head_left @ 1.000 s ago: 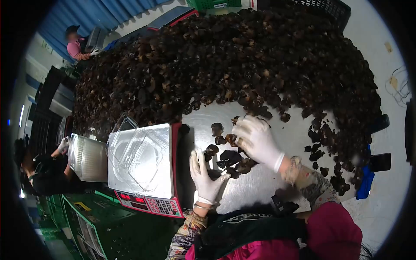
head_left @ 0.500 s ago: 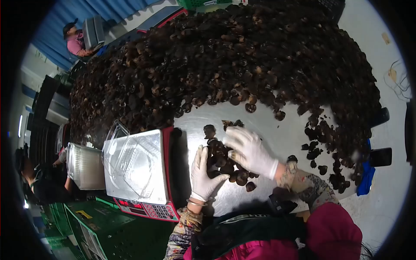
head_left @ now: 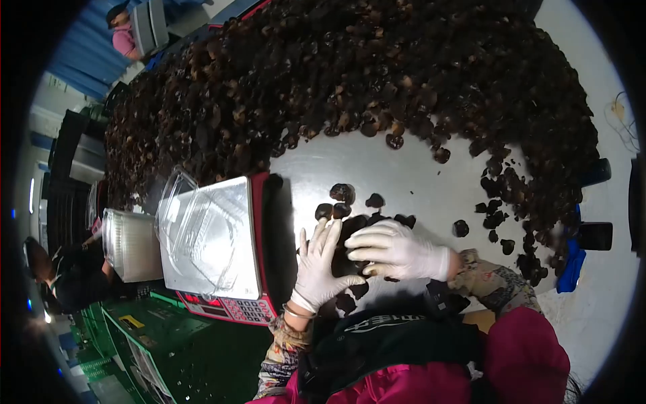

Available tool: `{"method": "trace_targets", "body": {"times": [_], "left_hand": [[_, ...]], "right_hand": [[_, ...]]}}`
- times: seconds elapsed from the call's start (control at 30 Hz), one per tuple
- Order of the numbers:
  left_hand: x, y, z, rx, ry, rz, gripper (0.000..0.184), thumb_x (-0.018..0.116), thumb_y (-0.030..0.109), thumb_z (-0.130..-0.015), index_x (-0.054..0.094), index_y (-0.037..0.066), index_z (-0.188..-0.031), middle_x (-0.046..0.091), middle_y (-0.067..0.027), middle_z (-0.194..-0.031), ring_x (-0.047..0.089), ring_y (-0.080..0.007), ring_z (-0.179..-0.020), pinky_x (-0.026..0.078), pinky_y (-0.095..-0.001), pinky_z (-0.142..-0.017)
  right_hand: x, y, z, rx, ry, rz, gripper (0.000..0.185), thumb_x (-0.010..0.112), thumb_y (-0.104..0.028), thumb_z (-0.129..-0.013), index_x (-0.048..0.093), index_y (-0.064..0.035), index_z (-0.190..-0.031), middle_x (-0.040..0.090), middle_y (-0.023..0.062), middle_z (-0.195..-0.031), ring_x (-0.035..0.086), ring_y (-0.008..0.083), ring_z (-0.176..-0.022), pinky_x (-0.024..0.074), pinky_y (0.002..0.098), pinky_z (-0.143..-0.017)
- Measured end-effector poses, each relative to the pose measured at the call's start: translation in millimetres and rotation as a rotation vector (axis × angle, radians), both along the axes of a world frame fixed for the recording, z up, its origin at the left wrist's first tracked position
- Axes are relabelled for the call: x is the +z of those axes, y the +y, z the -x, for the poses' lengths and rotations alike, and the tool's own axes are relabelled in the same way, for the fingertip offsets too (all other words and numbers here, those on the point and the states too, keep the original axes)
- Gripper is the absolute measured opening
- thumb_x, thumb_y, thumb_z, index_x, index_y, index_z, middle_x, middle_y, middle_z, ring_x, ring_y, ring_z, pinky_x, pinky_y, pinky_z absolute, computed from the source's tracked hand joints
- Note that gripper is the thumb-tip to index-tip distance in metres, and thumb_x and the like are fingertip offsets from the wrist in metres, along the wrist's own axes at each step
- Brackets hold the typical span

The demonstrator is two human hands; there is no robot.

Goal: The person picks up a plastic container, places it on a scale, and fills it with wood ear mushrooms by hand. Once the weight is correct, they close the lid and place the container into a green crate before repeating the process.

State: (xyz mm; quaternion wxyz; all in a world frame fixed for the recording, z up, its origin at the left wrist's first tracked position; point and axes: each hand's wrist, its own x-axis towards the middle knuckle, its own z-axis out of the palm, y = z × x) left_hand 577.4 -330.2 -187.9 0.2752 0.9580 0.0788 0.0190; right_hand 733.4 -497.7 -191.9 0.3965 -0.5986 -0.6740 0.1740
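Observation:
Both my hands wear white gloves and rest low over the metal table, around a small batch of dark brown, glossy pieces [head_left: 342, 193] that look like wood ear mushrooms. My left hand [head_left: 319, 266] lies on the batch's left side, thumb out and fingers extended. My right hand [head_left: 398, 252] reaches in from the right, fingers stretched over the pieces and partly hiding them. Neither hand visibly grasps a piece. To the left of my left hand, an open clear plastic box [head_left: 176, 202] lies on the plate of a red weighing scale [head_left: 252, 308].
A large heap of the same dark pieces [head_left: 350, 74] spreads across the table [head_left: 404, 161]. Stacked clear containers [head_left: 131, 252] and green crates [head_left: 168, 350] are at left. Phone-like objects [head_left: 595, 236] and blue cloth [head_left: 572, 269] lie at right. Two other people are at left.
My right hand has moved down and slightly right over the small batch, and its pieces have shifted. My left hand stays beside them. The whole view has shifted slightly.

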Motion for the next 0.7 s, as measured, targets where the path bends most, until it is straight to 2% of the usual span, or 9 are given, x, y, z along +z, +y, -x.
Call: {"method": "trace_targets", "body": {"times": [0.07, 0.13, 0.17, 0.3, 0.4, 0.43, 0.47, 0.57, 0.7], "left_hand": [[1.8, -4.5, 23.6, 0.054, -0.017, -0.007, 0.124, 0.078, 0.063, -0.053, 0.024, 0.004, -0.147, 0.030, -0.0196, -0.149, 0.020, -0.0396, -0.141, 0.009, -0.0597, -0.113], [-6.3, -12.7, 48.7, 0.114, -0.025, -0.025, 0.132, 0.081, 0.063, -0.047, 0.021, 0.002, -0.148, 0.022, -0.0237, -0.152, 0.016, -0.0429, -0.142, 0.009, -0.0586, -0.113], [-11.3, -17.4, 59.6, 0.127, 0.011, -0.024, 0.134, 0.080, 0.066, -0.047, 0.018, 0.003, -0.149, 0.015, -0.0280, -0.152, 0.010, -0.0460, -0.142, 0.008, -0.0604, -0.112], [-33.2, -37.3, 87.1, 0.131, 0.139, -0.049, 0.136, 0.079, 0.067, -0.048, 0.016, 0.002, -0.149, 0.009, -0.0321, -0.152, 0.005, -0.0485, -0.142, 0.005, -0.0626, -0.111], [-36.9, -38.6, 78.0, 0.164, 0.064, -0.057, 0.128, 0.080, 0.062, -0.053, 0.020, 0.002, -0.148, 0.015, -0.0317, -0.151, 0.012, -0.0452, -0.142, 0.008, -0.0625, -0.111], [-38.7, -40.4, 72.6, 0.165, -0.007, -0.064, 0.116, 0.077, 0.060, -0.060, 0.025, 0.003, -0.146, 0.017, -0.0299, -0.151, 0.013, -0.0438, -0.142, 0.010, -0.0630, -0.111], [-39.0, -40.4, 64.1, 0.177, -0.051, -0.067, 0.114, 0.078, 0.057, -0.060, 0.026, 0.002, -0.146, 0.020, -0.0292, -0.150, 0.017, -0.0440, -0.141, 0.012, -0.0604, -0.112], [-41.4, -33.1, 39.5, 0.269, -0.171, -0.037, 0.113, 0.082, 0.049, -0.059, 0.026, 0.000, -0.145, 0.025, -0.0276, -0.148, 0.023, -0.0451, -0.137, 0.018, -0.0547, -0.112], [-42.4, -21.7, 32.2, 0.363, -0.219, 0.050, 0.120, 0.084, 0.050, -0.055, 0.024, 0.001, -0.146, 0.022, -0.0285, -0.150, 0.025, -0.0447, -0.137, 0.025, -0.0506, -0.111]], "right_hand": [[16.8, -22.5, -16.4, -0.145, -0.171, 0.112, 0.059, 0.072, -0.034, -0.076, 0.055, -0.0097, -0.127, 0.047, 0.0125, -0.137, 0.041, 0.0295, -0.130, 0.0345, 0.0447, -0.105], [9.9, -42.6, -23.5, -0.371, -0.286, 0.285, 0.087, 0.077, -0.044, -0.067, 0.042, -0.0088, -0.139, 0.037, 0.0155, -0.146, 0.030, 0.0330, -0.137, 0.0282, 0.0485, -0.108], [3.8, -54.7, -26.4, -0.358, -0.264, 0.455, 0.106, 0.079, -0.049, -0.061, 0.031, -0.0079, -0.146, 0.024, 0.0212, -0.151, 0.019, 0.0388, -0.141, 0.0221, 0.0522, -0.111], [-4.0, -68.6, -6.2, -0.239, -0.339, 0.539, 0.113, 0.079, -0.055, -0.059, 0.027, -0.0077, -0.148, 0.016, 0.0287, -0.152, 0.013, 0.0445, -0.142, 0.0152, 0.0567, -0.112], [-10.0, -50.0, 8.8, -0.221, -0.396, 0.429, 0.105, 0.078, -0.051, -0.063, 0.030, -0.0074, -0.146, 0.021, 0.0283, -0.150, 0.020, 0.0441, -0.139, 0.0207, 0.0538, -0.112], [-6.9, -39.8, 10.3, -0.228, -0.346, 0.375, 0.096, 0.079, -0.038, -0.066, 0.033, -0.0062, -0.144, 0.027, 0.0263, -0.147, 0.031, 0.0422, -0.135, 0.0301, 0.0488, -0.109], [-6.7, -29.3, 11.4, -0.225, -0.349, 0.369, 0.096, 0.079, -0.038, -0.066, 0.033, -0.0062, -0.144, 0.027, 0.0263, -0.147, 0.031, 0.0422, -0.135, 0.0301, 0.0488, -0.109], [-6.6, -1.1, 14.3, -0.179, -0.209, 0.181, 0.082, 0.077, -0.012, -0.068, 0.038, -0.0012, -0.139, 0.032, 0.0229, -0.144, 0.039, 0.0377, -0.130, 0.0377, 0.0433, -0.106], [-13.8, 28.2, -3.8, -0.080, -0.240, 0.127, 0.084, 0.078, -0.020, -0.068, 0.039, -0.0064, -0.140, 0.034, 0.0162, -0.146, 0.043, 0.0345, -0.126, 0.0424, 0.0426, -0.101]]}}
